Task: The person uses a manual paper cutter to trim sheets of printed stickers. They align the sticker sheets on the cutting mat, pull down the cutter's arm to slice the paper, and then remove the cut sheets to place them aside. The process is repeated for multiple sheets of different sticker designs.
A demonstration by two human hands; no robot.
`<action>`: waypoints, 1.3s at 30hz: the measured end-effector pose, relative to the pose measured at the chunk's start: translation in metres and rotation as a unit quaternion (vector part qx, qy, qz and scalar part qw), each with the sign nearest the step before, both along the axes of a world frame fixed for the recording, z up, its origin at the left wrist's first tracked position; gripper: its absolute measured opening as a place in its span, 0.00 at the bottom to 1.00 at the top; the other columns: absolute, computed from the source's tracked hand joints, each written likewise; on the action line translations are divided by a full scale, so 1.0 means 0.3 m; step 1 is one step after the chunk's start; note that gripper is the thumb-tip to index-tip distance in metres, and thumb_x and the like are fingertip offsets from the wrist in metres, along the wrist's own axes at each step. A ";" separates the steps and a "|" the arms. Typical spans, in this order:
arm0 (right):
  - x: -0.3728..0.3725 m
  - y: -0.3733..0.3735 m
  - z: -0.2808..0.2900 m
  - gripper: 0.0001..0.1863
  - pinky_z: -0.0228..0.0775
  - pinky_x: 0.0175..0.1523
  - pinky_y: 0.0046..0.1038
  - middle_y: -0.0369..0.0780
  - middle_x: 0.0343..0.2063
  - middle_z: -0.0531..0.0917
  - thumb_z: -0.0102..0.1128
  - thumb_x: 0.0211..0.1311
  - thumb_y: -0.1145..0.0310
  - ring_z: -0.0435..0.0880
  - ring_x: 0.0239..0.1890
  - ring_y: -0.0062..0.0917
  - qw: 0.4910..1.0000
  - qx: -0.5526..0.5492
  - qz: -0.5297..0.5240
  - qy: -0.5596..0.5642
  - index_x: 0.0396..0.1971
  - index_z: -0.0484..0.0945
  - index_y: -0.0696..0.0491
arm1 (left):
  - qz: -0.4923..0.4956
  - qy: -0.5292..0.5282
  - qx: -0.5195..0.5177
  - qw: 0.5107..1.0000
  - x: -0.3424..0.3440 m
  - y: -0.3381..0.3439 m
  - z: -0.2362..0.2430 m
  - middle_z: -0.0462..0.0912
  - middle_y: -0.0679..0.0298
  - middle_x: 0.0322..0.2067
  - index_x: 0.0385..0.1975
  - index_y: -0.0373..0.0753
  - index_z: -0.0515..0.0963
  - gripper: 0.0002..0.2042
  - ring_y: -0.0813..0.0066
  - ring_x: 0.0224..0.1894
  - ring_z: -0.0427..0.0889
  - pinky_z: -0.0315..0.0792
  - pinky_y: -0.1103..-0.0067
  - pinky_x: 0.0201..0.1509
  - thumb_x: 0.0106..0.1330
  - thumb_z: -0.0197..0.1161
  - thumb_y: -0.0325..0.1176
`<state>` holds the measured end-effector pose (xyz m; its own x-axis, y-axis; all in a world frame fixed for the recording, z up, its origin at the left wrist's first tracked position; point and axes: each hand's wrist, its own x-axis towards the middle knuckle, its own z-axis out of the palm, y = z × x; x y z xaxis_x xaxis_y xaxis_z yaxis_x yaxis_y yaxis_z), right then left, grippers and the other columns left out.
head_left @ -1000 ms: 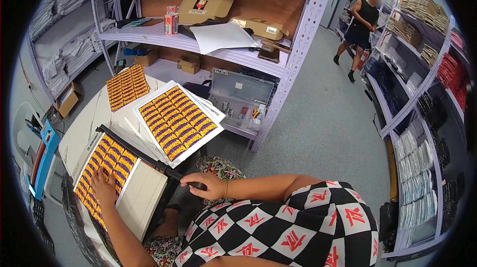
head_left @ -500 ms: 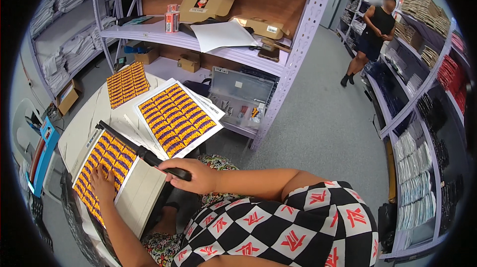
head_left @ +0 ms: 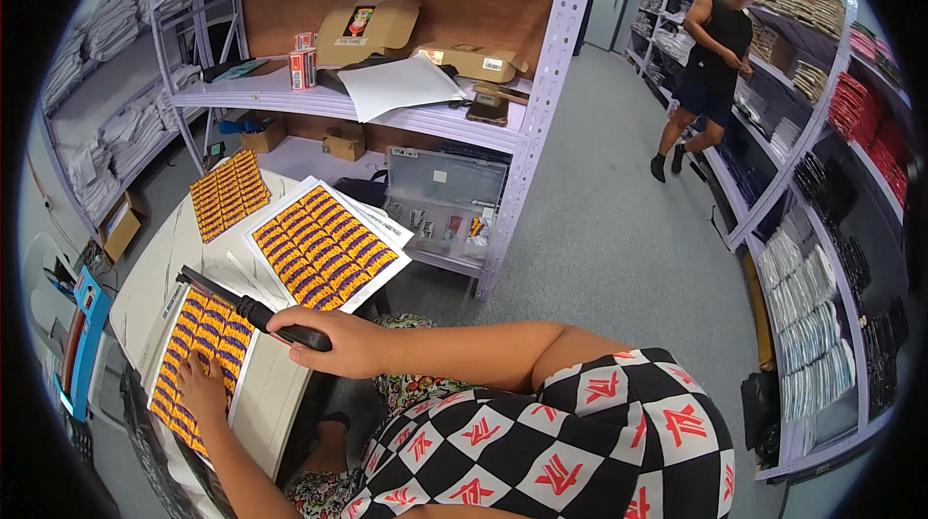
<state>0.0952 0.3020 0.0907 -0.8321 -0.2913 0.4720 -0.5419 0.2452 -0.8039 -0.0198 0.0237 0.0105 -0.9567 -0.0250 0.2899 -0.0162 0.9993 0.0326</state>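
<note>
My right hand [head_left: 333, 340] is closed round the black handle [head_left: 302, 336] of a paper cutter, whose dark arm [head_left: 217, 289] slants up and left along the far edge of a sheet. That printed sheet [head_left: 215, 326] carries rows of orange-and-purple labels and lies on the pale cutter bed [head_left: 280, 386]. Flat on the sheet rests my left hand [head_left: 200, 391], fingers somewhat spread. Beyond the cutter, a stack of similar label sheets [head_left: 324, 246] with white margins lies on the table. Another orange-and-purple sheet [head_left: 230, 195] is farther left.
A white marbled table [head_left: 145, 302] holds the cutter and sheets. Behind it stands a lilac shelf [head_left: 387, 118] with cardboard boxes and a phone [head_left: 487, 108]. Below is a clear plastic case [head_left: 445, 190]. A person [head_left: 715, 60] is in the aisle beside racks of folded clothes [head_left: 802, 268].
The view has shifted a little. My right hand still grips the handle and my left hand stays on the sheet. The person in the aisle has come nearer.
</note>
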 end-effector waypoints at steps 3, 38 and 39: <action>-0.002 0.014 -0.003 0.18 0.64 0.43 0.27 0.43 0.37 0.73 0.50 0.53 0.67 0.74 0.37 0.33 1.000 0.001 0.000 -0.007 0.46 0.63 0.51 | 0.000 -0.029 -0.016 0.999 0.057 0.066 0.080 0.67 0.50 0.45 0.45 0.38 0.70 0.22 0.52 0.46 0.67 0.67 0.63 0.44 0.55 0.52 0.47; -0.048 -0.009 0.160 0.24 0.65 0.42 0.21 0.38 0.23 0.74 0.47 0.58 0.55 0.75 0.37 0.24 0.988 -0.085 0.056 -0.116 0.49 0.61 0.56 | 0.070 0.105 0.128 0.984 0.038 -0.092 -0.029 0.72 0.61 0.41 0.39 0.46 0.75 0.14 0.66 0.47 0.68 0.60 0.66 0.48 0.54 0.51 0.39; -0.045 -0.008 0.157 0.24 0.65 0.41 0.20 0.38 0.23 0.74 0.47 0.58 0.56 0.75 0.37 0.24 0.988 -0.085 0.052 -0.119 0.49 0.61 0.56 | 0.071 0.112 0.121 0.984 0.038 -0.085 -0.033 0.72 0.60 0.42 0.39 0.46 0.75 0.14 0.66 0.47 0.68 0.59 0.66 0.49 0.54 0.51 0.39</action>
